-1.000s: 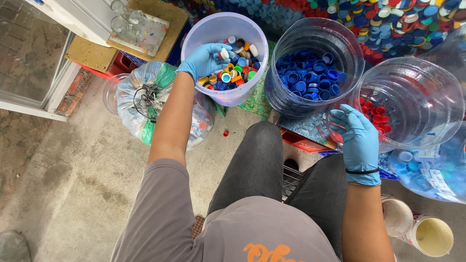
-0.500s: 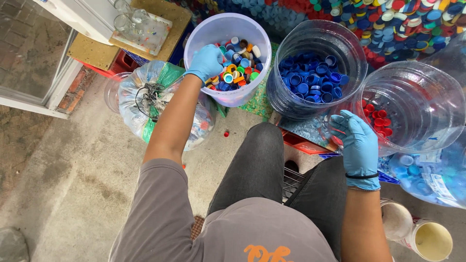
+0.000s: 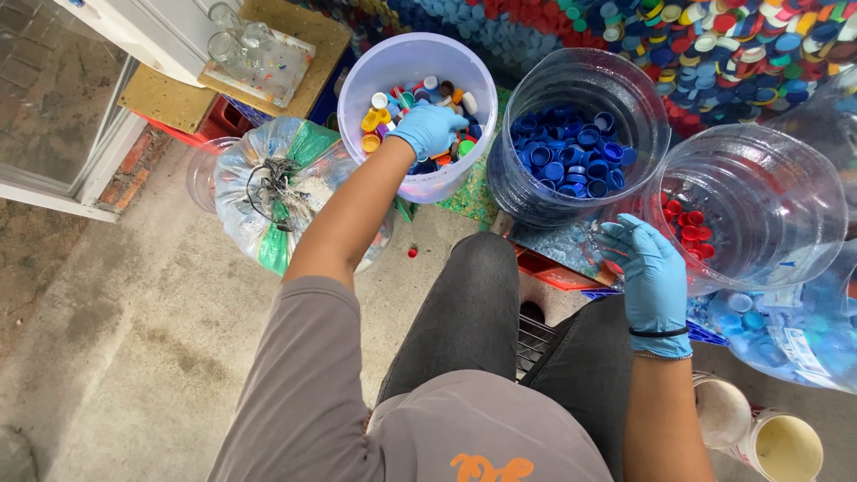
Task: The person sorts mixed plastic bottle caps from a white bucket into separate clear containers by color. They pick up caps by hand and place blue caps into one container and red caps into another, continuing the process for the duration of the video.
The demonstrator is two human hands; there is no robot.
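My left hand (image 3: 428, 131), in a blue glove, reaches into a pale translucent bucket (image 3: 375, 67) of mixed-colour bottle caps (image 3: 386, 112), fingers curled down among them. My right hand (image 3: 650, 272), also gloved in blue, hovers between a clear jar of blue caps (image 3: 571, 152) and a clear jar of red caps (image 3: 692, 234), fingers slightly bent. Whether either hand holds a cap is hidden.
A tied clear plastic bag (image 3: 277, 192) lies on the concrete floor at left. One red cap (image 3: 412, 253) rests on the floor. A big heap of coloured caps (image 3: 732, 45) fills the back. Two small cups (image 3: 768, 433) stand at lower right.
My left hand has pushed deeper into the mixed-cap bucket. My right hand has stayed near the rim of the red-cap jar.
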